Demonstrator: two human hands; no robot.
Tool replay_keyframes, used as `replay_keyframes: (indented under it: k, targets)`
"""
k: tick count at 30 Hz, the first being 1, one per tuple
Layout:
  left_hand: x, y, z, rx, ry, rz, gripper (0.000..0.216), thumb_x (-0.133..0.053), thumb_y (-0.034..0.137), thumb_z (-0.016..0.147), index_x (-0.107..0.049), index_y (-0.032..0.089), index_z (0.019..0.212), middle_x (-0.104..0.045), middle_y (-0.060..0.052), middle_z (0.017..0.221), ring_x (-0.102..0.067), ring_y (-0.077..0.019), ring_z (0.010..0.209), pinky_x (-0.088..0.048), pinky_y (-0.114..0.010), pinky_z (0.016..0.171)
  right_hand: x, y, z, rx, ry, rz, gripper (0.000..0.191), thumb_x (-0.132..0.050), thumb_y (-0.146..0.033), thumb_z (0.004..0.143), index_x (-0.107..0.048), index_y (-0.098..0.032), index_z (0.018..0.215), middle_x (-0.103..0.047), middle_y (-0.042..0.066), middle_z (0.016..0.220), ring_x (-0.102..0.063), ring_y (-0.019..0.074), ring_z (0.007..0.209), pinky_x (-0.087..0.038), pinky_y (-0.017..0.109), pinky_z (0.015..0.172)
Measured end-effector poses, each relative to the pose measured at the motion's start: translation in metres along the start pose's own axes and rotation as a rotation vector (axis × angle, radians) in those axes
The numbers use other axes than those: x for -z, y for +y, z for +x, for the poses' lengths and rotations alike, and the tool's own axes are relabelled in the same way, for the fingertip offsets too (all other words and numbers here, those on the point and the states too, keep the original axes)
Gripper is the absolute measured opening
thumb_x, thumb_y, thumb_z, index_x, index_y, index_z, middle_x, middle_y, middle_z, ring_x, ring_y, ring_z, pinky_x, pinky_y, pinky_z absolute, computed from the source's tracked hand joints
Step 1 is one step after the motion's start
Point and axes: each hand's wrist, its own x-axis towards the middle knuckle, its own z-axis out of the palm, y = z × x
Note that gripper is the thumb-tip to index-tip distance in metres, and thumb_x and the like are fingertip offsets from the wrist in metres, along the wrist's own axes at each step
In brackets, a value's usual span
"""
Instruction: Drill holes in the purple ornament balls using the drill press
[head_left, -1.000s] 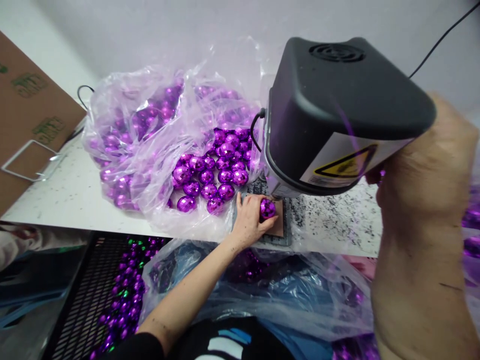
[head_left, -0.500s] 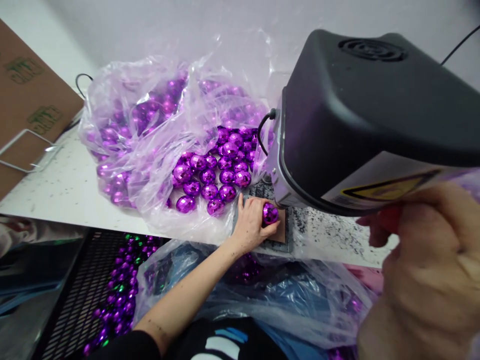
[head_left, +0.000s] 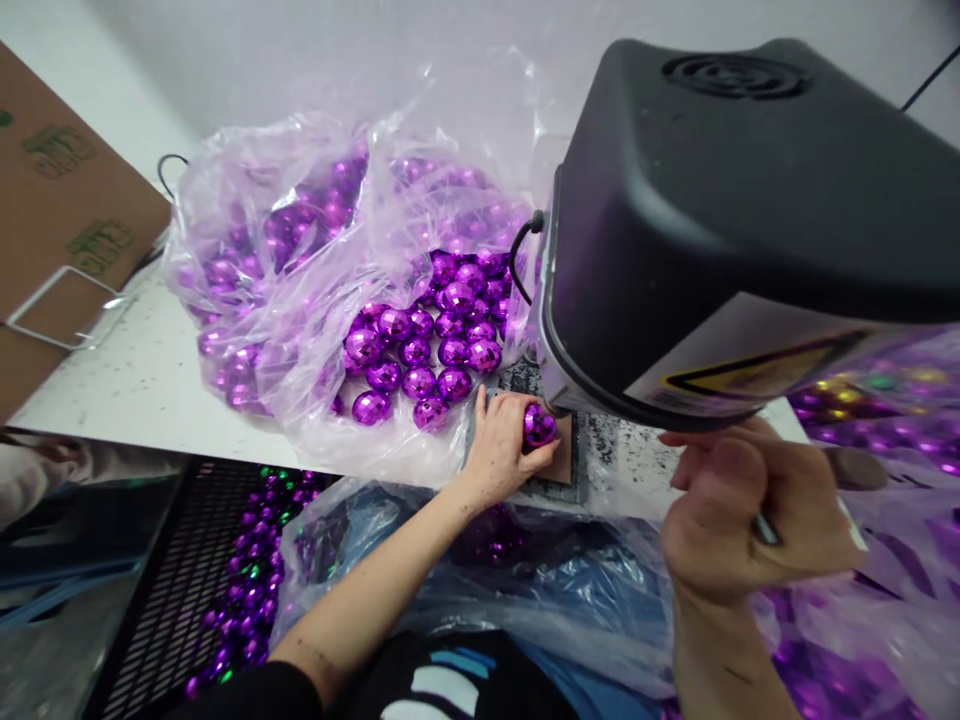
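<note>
My left hand (head_left: 499,440) has its fingers closed around a shiny purple faceted ball (head_left: 539,425). Dark spots show on the ball's facing side. Beneath it lie a brown pad (head_left: 556,462) and a dark grey base plate (head_left: 578,478), under the nose of a black-housed machine (head_left: 720,210). At the machine's right side, my right hand (head_left: 739,510) is closed in a fist around a lever handle; a bit of metal (head_left: 766,528) shows between its fingers. Most of that handle is hidden.
A clear plastic bag (head_left: 247,170) of purple balls lies open on the white table (head_left: 90,385), several balls spilling out. A cardboard box (head_left: 60,200) leans at left. Below stands a black crate (head_left: 150,590) with purple and green beads. More bagged beads (head_left: 885,405) lie at right.
My right hand has moved left and away from the camera, uncovering the bagged beads at right. My left hand and its ball have stayed almost still.
</note>
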Motion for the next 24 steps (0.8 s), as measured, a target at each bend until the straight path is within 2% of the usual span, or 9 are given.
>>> replay_keyframes:
  k: [10,16,24]
  targets:
    - [0.002,0.002,0.001,0.017,-0.023,0.003,0.040,-0.069,0.033,0.084,-0.053,0.019,0.117,-0.062,-0.009,0.116,-0.053,-0.0277,0.119,-0.024,-0.055,0.121,-0.017,0.008,-0.007,0.053,0.128,0.063,0.020,-0.055,-0.023,0.087,-0.068,-0.013,0.077,-0.045,-0.001,0.050,-0.044,0.0065,0.048,-0.033,0.023,0.052]
    - [0.000,0.000,0.002,0.022,-0.055,-0.003,0.042,-0.069,0.036,0.083,-0.051,0.020,0.117,-0.063,-0.008,0.114,-0.055,-0.0265,0.115,-0.021,-0.057,0.121,-0.031,0.014,-0.012,0.094,0.265,0.092,0.020,-0.053,-0.023,0.087,-0.065,-0.014,0.074,-0.043,-0.003,0.050,-0.042,0.0064,0.045,-0.040,0.026,0.054]
    - [-0.002,-0.001,0.001,0.026,-0.039,-0.023,0.041,-0.071,0.036,0.082,-0.052,0.020,0.114,-0.063,-0.006,0.109,-0.056,-0.0252,0.112,-0.022,-0.057,0.121,-0.029,0.024,-0.024,0.064,0.249,0.046,0.020,-0.050,-0.026,0.089,-0.064,-0.016,0.077,-0.046,-0.002,0.052,-0.047,0.0092,0.048,-0.045,0.029,0.056]
